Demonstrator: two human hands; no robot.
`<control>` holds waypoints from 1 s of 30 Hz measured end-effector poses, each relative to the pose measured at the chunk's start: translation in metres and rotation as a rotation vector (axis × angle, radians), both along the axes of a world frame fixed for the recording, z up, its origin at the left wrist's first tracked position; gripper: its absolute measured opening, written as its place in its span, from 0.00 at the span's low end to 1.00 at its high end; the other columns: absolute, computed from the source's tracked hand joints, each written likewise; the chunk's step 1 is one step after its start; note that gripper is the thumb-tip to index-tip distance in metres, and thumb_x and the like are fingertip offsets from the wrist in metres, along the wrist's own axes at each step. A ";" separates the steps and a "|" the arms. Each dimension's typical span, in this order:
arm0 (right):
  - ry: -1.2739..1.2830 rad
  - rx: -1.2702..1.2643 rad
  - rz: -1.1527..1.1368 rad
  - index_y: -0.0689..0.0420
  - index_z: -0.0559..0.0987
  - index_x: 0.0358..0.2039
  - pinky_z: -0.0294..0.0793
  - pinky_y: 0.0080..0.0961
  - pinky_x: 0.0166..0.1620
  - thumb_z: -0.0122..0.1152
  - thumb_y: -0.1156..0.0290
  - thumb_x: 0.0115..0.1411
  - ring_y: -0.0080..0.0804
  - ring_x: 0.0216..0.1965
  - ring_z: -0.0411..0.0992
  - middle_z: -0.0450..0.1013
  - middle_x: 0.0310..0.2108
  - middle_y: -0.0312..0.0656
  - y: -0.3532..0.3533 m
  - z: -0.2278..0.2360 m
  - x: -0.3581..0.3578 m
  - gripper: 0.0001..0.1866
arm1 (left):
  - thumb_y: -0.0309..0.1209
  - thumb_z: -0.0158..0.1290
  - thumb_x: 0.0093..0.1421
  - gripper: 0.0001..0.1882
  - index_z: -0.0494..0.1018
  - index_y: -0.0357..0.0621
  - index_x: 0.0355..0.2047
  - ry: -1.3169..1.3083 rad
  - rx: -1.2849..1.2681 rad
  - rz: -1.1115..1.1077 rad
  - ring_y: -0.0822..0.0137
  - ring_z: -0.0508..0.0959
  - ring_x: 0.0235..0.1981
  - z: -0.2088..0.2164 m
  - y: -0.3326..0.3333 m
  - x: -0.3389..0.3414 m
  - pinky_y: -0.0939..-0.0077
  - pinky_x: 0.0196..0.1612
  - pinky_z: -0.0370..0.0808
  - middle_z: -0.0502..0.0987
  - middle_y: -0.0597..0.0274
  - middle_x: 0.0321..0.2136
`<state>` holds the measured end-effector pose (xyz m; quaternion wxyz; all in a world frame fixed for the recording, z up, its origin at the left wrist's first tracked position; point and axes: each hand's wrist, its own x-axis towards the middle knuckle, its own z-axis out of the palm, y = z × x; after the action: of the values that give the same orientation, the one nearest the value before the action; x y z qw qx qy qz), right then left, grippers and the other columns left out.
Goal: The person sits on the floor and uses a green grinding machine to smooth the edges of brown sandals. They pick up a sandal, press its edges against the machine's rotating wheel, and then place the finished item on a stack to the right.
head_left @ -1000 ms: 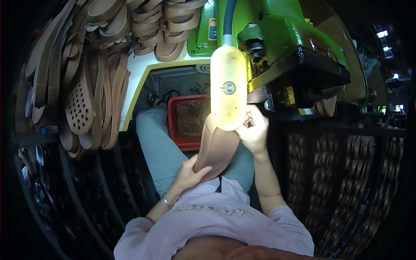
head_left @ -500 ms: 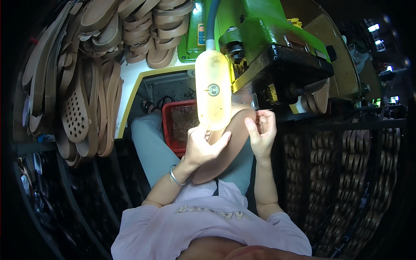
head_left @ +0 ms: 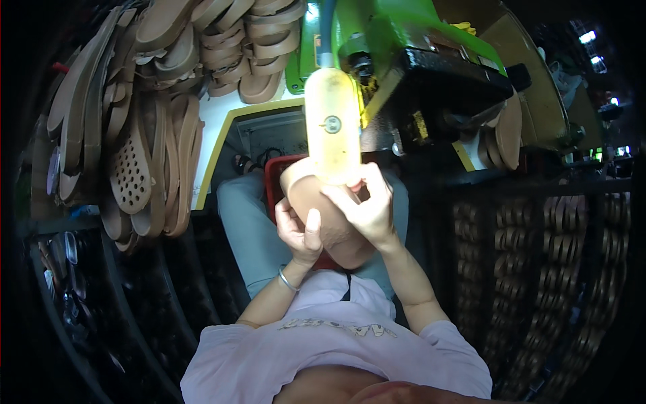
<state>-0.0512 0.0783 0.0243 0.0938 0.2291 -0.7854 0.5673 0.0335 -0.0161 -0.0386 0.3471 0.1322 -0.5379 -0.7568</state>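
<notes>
Fingers [head_left: 284,214] of the left hand [head_left: 300,237] are clamped on a brown shoe [head_left: 336,232], curled along its left edge with the thumb over its face. Opposite, the right hand [head_left: 371,210] lays its thumb on the upper part of the shoe; its other fingertips are partly covered by a lit yellow lamp [head_left: 331,128], so whether they close on anything cannot be told. The shoe is tilted above the person's lap, in front of the counter [head_left: 217,147], near the middle of its yellow-trimmed front edge. Below, a red basket [head_left: 274,185] shows between the legs, partly hidden by the shoe. More brown shoes [head_left: 131,168] pile up along the counter's left edge, one with a perforated upper. A green machine [head_left: 410,20] stands toward the back, and further brown soles [head_left: 509,135] stand at the front right corner.
</notes>
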 end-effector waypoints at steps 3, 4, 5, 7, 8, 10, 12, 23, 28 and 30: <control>0.067 -0.003 -0.005 0.57 0.71 0.29 0.67 0.16 0.28 0.76 0.76 0.41 0.17 0.24 0.65 0.69 0.24 0.34 0.007 -0.002 0.009 0.20 | 0.27 0.56 0.55 0.26 0.60 0.28 0.50 -0.031 -0.203 -0.045 0.66 0.76 0.41 -0.008 -0.014 0.008 0.74 0.46 0.73 0.75 0.48 0.41; 0.044 0.012 -0.013 0.58 0.72 0.31 0.67 0.17 0.28 0.77 0.75 0.41 0.19 0.24 0.66 0.70 0.25 0.35 0.012 -0.003 0.012 0.20 | 0.27 0.56 0.55 0.26 0.61 0.27 0.50 -0.025 -0.250 -0.074 0.66 0.76 0.41 -0.011 -0.016 0.010 0.74 0.46 0.73 0.75 0.47 0.41; 0.021 0.027 -0.023 0.58 0.72 0.33 0.67 0.19 0.27 0.77 0.73 0.41 0.20 0.24 0.66 0.71 0.26 0.36 0.016 -0.003 0.014 0.22 | 0.25 0.57 0.54 0.26 0.62 0.27 0.51 0.017 -0.270 -0.119 0.64 0.77 0.43 -0.013 -0.018 0.011 0.73 0.47 0.73 0.75 0.45 0.42; -0.083 0.006 -0.034 0.60 0.74 0.41 0.67 0.20 0.27 0.78 0.71 0.41 0.20 0.24 0.66 0.72 0.29 0.36 0.023 -0.004 0.018 0.27 | 0.23 0.57 0.54 0.26 0.62 0.27 0.51 0.041 -0.265 -0.183 0.63 0.77 0.43 -0.015 -0.017 0.011 0.72 0.48 0.73 0.75 0.45 0.43; -0.124 0.024 -0.028 0.60 0.74 0.43 0.67 0.20 0.27 0.78 0.70 0.41 0.20 0.24 0.65 0.73 0.30 0.36 0.028 -0.003 0.018 0.28 | 0.23 0.58 0.53 0.26 0.62 0.27 0.51 0.053 -0.263 -0.217 0.62 0.77 0.44 -0.015 -0.017 0.010 0.72 0.48 0.74 0.75 0.45 0.43; -0.203 0.055 -0.015 0.60 0.73 0.46 0.66 0.19 0.27 0.77 0.69 0.41 0.18 0.24 0.65 0.73 0.32 0.36 0.038 0.003 0.013 0.31 | 0.22 0.60 0.51 0.26 0.64 0.27 0.49 0.027 -0.334 -0.234 0.62 0.79 0.42 -0.010 -0.013 0.005 0.73 0.46 0.75 0.77 0.45 0.39; -0.252 0.006 0.044 0.60 0.73 0.49 0.70 0.20 0.35 0.72 0.70 0.48 0.24 0.31 0.70 0.75 0.36 0.41 0.049 0.002 0.007 0.27 | 0.21 0.60 0.50 0.25 0.66 0.27 0.47 -0.006 -0.453 -0.267 0.63 0.80 0.40 -0.003 -0.010 0.000 0.73 0.44 0.76 0.78 0.45 0.37; -0.322 -0.653 -0.174 0.62 0.64 0.50 0.72 0.19 0.23 0.53 0.63 0.65 0.25 0.29 0.71 0.69 0.39 0.42 0.128 -0.036 -0.001 0.19 | 0.19 0.62 0.47 0.12 0.76 0.35 0.34 -0.370 -0.542 -0.431 0.68 0.81 0.31 0.023 -0.073 0.008 0.77 0.35 0.76 0.80 0.56 0.29; -0.344 -0.672 -0.233 0.58 0.64 0.49 0.72 0.21 0.27 0.48 0.65 0.67 0.26 0.28 0.71 0.70 0.36 0.41 0.133 -0.040 0.009 0.14 | 0.16 0.59 0.49 0.10 0.77 0.35 0.34 -0.258 -0.606 -0.289 0.73 0.79 0.30 0.019 -0.069 0.007 0.80 0.36 0.75 0.80 0.60 0.28; -0.341 -0.661 -0.217 0.58 0.64 0.48 0.72 0.22 0.28 0.48 0.66 0.67 0.26 0.29 0.71 0.70 0.37 0.41 0.141 -0.039 0.011 0.14 | 0.17 0.59 0.48 0.11 0.77 0.35 0.34 -0.251 -0.578 -0.284 0.71 0.79 0.30 0.019 -0.064 0.004 0.80 0.35 0.75 0.80 0.58 0.29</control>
<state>-0.0402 0.2191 -0.0150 0.0901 0.0042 -0.5841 0.8067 0.0372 -0.0805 -0.0193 0.1926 0.0442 -0.7815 -0.5918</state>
